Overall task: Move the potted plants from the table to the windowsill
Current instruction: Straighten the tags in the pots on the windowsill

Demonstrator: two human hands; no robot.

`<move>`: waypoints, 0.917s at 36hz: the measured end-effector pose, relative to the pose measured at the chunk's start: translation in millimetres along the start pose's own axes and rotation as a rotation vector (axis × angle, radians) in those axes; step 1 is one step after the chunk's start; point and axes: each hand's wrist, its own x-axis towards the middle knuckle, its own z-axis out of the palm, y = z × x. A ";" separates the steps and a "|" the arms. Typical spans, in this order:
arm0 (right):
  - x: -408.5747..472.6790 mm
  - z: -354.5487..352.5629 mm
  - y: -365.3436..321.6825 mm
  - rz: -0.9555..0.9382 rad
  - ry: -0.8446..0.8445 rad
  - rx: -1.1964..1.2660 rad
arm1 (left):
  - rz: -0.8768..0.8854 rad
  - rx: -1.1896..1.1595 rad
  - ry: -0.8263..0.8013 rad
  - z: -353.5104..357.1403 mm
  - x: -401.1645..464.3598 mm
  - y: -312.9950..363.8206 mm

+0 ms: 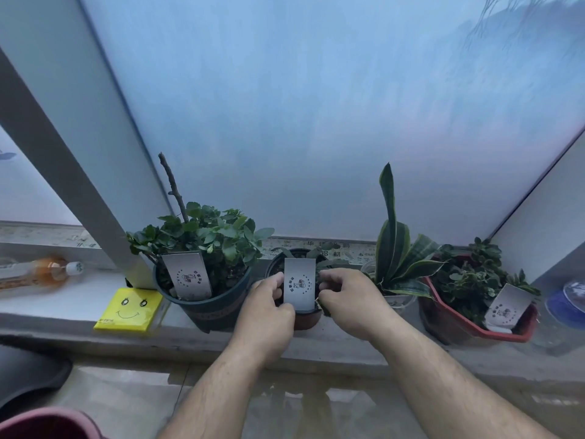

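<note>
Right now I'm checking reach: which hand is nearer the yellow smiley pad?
Left. The left hand grips the small brown pot nearer the yellow smiley pad; the right hand holds the pot's far side.

Two bare hands reach to a grey windowsill (348, 346) below frosted glass. The left hand (269, 307) and right hand (349, 299) grip either side of a small brown pot (305, 320), which holds an upright white tag (299, 284). To its left stands a leafy plant in a dark pot (205, 307), beside a yellow smiley-face pack (129, 308). To the right are a snake plant (394, 248) and a red pot (459, 324).
</note>
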 end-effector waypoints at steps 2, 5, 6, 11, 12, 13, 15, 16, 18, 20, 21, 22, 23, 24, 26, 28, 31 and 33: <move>-2.0 -3.0 -2.4 -0.003 0.027 -0.022 | 0.014 -0.004 0.015 -0.1 -1.2 1.5; -7.9 -8.0 -8.4 -0.032 0.044 -0.053 | 0.057 -0.015 0.060 0.2 -3.1 4.8; -10.9 -10.4 -11.1 -0.044 0.037 -0.054 | 0.077 -0.026 0.072 0.9 -3.8 6.4; -29.3 -26.2 -18.4 -0.083 0.034 -0.064 | 0.169 -0.108 0.094 4.7 -7.5 14.2; -33.0 -30.3 -15.8 -0.089 0.039 -0.064 | 0.177 -0.119 0.091 7.1 -7.8 15.7; -36.9 -34.1 -12.5 -0.095 0.040 -0.065 | 0.181 -0.132 0.092 8.9 -8.9 17.8; -44.2 -40.5 -1.6 -0.080 0.041 -0.058 | 0.191 -0.153 0.091 13.0 -10.6 21.3; -47.1 -42.7 3.8 -0.068 0.041 -0.063 | 0.197 -0.162 0.097 13.2 -11.8 22.7; -51.4 -51.4 16.1 -0.026 0.074 -0.074 | 0.222 -0.177 0.109 16.8 -14.0 27.2; -53.3 -64.5 31.2 0.044 0.139 -0.062 | 0.227 -0.209 0.107 23.7 -17.1 33.5; -53.0 -71.5 38.7 0.082 0.183 -0.054 | 0.233 -0.222 0.111 27.2 -18.3 36.0; -53.4 -79.2 45.3 0.125 0.225 -0.042 | 0.247 -0.216 0.121 31.3 -20.1 38.6; -54.1 -86.1 51.2 0.163 0.262 -0.023 | 0.262 -0.201 0.126 36.2 -22.5 40.8; -55.4 -92.6 55.8 0.198 0.282 -0.003 | 0.275 -0.187 0.117 42.2 -25.2 42.7; -56.3 -99.5 62.4 0.236 0.276 0.046 | 0.270 -0.150 0.029 57.2 -31.1 43.1; -54.3 -99.4 68.5 0.271 0.230 0.071 | 0.247 -0.033 -0.110 77.3 -38.3 38.5; -47.3 -90.5 83.0 0.295 0.150 0.057 | 0.198 0.073 -0.245 104.8 -43.9 28.3; -42.6 -83.8 86.8 0.305 0.105 0.032 | 0.152 0.068 -0.307 112.6 -43.8 24.3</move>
